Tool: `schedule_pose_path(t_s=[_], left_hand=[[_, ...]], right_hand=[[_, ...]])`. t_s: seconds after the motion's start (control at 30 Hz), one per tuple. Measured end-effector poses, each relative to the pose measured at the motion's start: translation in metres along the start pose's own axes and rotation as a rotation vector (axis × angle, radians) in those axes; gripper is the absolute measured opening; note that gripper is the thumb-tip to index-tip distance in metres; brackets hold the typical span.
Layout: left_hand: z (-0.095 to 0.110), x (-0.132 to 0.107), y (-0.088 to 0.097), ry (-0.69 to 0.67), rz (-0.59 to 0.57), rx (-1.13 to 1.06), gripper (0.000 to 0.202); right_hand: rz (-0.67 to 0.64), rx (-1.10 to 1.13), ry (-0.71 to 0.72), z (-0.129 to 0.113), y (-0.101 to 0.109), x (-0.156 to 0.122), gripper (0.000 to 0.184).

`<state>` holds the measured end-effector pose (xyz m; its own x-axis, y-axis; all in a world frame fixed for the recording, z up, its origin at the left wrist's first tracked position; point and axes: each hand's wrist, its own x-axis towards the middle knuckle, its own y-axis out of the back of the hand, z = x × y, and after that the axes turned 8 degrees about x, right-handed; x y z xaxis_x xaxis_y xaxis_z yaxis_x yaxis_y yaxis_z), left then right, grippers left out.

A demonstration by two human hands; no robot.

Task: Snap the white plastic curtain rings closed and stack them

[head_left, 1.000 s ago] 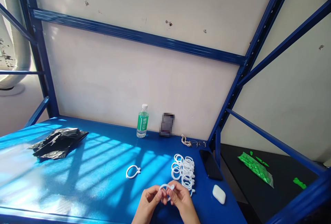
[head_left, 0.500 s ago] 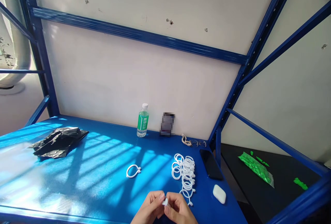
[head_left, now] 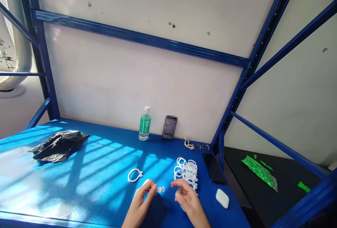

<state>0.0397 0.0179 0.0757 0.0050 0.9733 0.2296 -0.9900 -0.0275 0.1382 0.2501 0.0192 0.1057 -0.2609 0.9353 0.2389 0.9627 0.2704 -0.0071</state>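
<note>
My left hand (head_left: 139,205) pinches a white plastic ring (head_left: 159,189) by its edge, just above the blue table (head_left: 79,178). My right hand (head_left: 188,201) hovers a little to the right of it, fingers loosely curled and apart, holding nothing that I can see. It lies close to a pile of several white rings (head_left: 187,171). A single closed white ring (head_left: 134,175) lies on the table just beyond my left hand.
A black plastic bag (head_left: 56,144) lies at the left. A water bottle (head_left: 144,123), a blurred dark object (head_left: 169,127) and glasses (head_left: 197,146) stand by the wall. A black phone (head_left: 213,167) and white case (head_left: 222,198) lie at the right. Green parts bag (head_left: 258,171) on the neighbouring black table.
My hands were together working on one ring near the front edge. They have moved apart and forward; the ring stays in my left hand and my right hand has let go.
</note>
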Motion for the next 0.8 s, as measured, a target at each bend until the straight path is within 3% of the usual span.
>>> schedule_pose_path(t_s=[0.07, 0.13, 0.23, 0.47, 0.63, 0.8], left_hand=[[-0.001, 0.006, 0.021, -0.150, 0.177, 0.253, 0.043], [-0.004, 0.011, 0.039, -0.234, 0.274, 0.433, 0.033], [-0.014, 0.014, 0.058, -0.243, 0.357, 0.618, 0.029], [-0.023, 0.010, 0.058, -0.172, 0.447, 0.813, 0.028], [-0.013, 0.012, 0.046, -0.287, 0.377, 0.673, 0.021], [-0.002, 0.006, 0.010, -0.311, 0.090, 0.465, 0.014]], right_hand=[[0.083, -0.203, 0.032, -0.013, 0.016, 0.001, 0.026], [0.041, -0.401, 0.039, -0.026, 0.033, 0.000, 0.015], [-0.076, -0.586, -0.003, -0.037, 0.051, -0.007, 0.022], [-0.121, -0.700, -0.101, -0.030, 0.056, -0.019, 0.031], [-0.129, -0.702, -0.151, -0.029, 0.044, -0.013, 0.026], [-0.129, -0.652, -0.140, -0.035, 0.030, -0.007, 0.020]])
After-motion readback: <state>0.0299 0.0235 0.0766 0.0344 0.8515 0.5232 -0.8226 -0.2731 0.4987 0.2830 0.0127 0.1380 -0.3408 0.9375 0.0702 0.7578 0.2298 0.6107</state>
